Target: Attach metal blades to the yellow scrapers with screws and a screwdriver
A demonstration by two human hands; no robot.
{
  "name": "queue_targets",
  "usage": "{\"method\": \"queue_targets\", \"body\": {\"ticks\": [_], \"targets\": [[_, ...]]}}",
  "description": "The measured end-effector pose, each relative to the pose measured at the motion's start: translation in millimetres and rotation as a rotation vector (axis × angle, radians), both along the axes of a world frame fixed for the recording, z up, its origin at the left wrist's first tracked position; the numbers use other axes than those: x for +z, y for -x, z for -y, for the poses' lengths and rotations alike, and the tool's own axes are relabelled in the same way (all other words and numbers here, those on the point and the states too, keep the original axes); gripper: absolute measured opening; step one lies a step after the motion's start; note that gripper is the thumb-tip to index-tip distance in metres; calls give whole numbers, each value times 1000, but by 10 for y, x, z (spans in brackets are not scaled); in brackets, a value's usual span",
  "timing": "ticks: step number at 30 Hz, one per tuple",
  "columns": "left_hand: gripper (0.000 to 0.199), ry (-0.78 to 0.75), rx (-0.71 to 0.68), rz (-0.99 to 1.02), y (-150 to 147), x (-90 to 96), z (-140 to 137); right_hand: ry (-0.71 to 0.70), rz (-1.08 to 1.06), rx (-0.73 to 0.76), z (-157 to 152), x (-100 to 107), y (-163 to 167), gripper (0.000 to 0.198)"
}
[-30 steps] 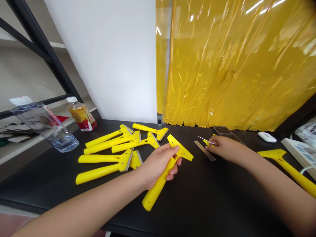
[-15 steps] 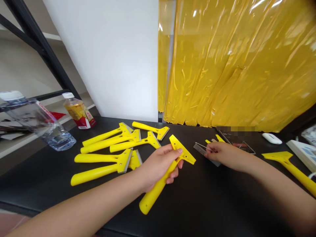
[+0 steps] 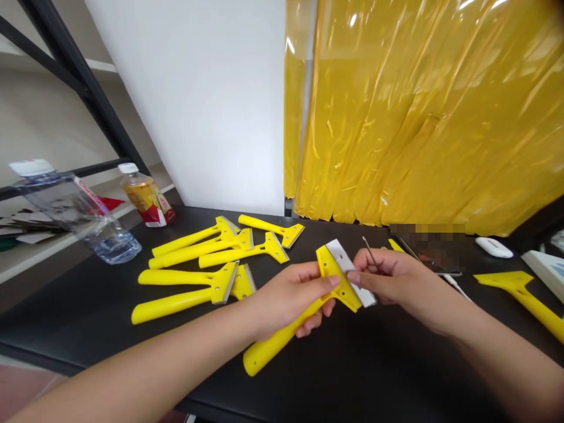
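Observation:
My left hand (image 3: 299,296) is closed around a yellow plastic scraper (image 3: 275,348), the thumb pressed on its head. A flat metal blade (image 3: 341,255) is pinched in my right hand (image 3: 392,276) and lies against the front edge of the scraper's head. Whether the blade sits inside the slot, I cannot tell. A thin metal rod (image 3: 369,249), perhaps a small screwdriver, sticks up from between my right fingers. Left of my hands, several yellow scrapers with blades (image 3: 215,282) lie on the black table (image 3: 176,370).
A clear bottle (image 3: 83,211) leans at the far left, beside a drink bottle (image 3: 147,197) with a red and yellow label. To the right lie a phone (image 3: 423,258), a white earphone case (image 3: 493,247) and a bladeless yellow scraper (image 3: 515,288). Yellow film (image 3: 396,117) hangs behind.
My right hand has moved left, bringing the blade from above the table up to the scraper's head. The scraper has shifted slightly right and down in my left hand.

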State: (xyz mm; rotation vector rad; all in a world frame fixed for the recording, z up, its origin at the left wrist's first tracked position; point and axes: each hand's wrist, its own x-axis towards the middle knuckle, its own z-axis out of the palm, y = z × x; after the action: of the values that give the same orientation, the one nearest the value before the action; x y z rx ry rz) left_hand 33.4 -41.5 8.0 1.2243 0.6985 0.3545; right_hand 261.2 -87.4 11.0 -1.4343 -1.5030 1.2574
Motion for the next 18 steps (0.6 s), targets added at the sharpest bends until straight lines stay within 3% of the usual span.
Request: {"method": "queue_targets", "body": {"ticks": [12, 18], "targets": [[34, -26, -57, -66, 8, -35, -22, 37, 27, 45, -7, -34, 96, 42], [40, -113, -178, -212, 24, -6, -4, 8, -45, 70, 31, -24, 155, 38]]}}
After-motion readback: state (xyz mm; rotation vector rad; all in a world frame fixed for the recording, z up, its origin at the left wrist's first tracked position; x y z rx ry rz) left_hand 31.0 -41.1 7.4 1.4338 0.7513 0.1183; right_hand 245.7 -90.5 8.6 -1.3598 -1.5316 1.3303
